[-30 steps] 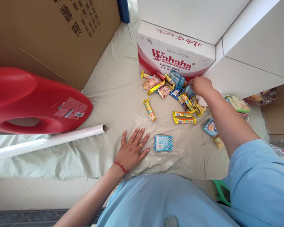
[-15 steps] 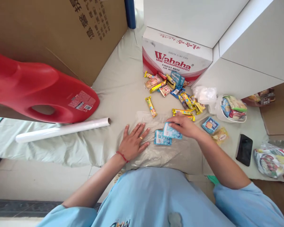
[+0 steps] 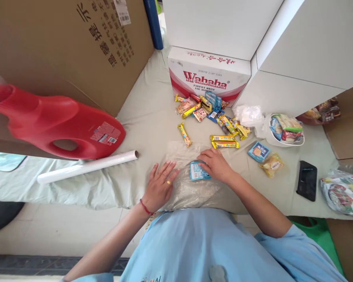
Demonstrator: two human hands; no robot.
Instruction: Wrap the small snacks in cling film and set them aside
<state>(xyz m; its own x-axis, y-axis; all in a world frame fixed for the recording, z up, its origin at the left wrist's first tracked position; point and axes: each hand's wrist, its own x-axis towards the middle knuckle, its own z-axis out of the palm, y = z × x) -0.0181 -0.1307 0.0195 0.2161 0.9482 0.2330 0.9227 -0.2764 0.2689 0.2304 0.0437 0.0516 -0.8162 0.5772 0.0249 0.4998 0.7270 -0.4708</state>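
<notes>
A thin clear plastic sheet (image 3: 182, 192) lies on the cloth-covered surface in front of me. My left hand (image 3: 159, 186) rests flat on its left side, fingers spread, holding nothing. Near its middle is a blue snack packet (image 3: 196, 171) with a white label. My right hand (image 3: 214, 164) is closed at the packet's right end, its fingers bent over it and hiding part of it. Whether a second packet lies under these fingers cannot be made out. Just beyond the sheet are two yellow snack bars (image 3: 224, 144) side by side and a single yellow bar (image 3: 184, 134).
Mixed snacks (image 3: 200, 113) pile against a Wahaba-printed water carton (image 3: 208, 74). To the right are a white tub (image 3: 282, 141) of snacks, a blue packet (image 3: 259, 151), a yellow packet (image 3: 272, 164) and a phone (image 3: 307, 180). A white roll (image 3: 88, 166) and red jug (image 3: 76, 125) stand left.
My right hand has lowered the blue packet it held onto the other one, and the fingers now cover more of them. My left hand stays flat on the sheet. The view has shifted slightly.
</notes>
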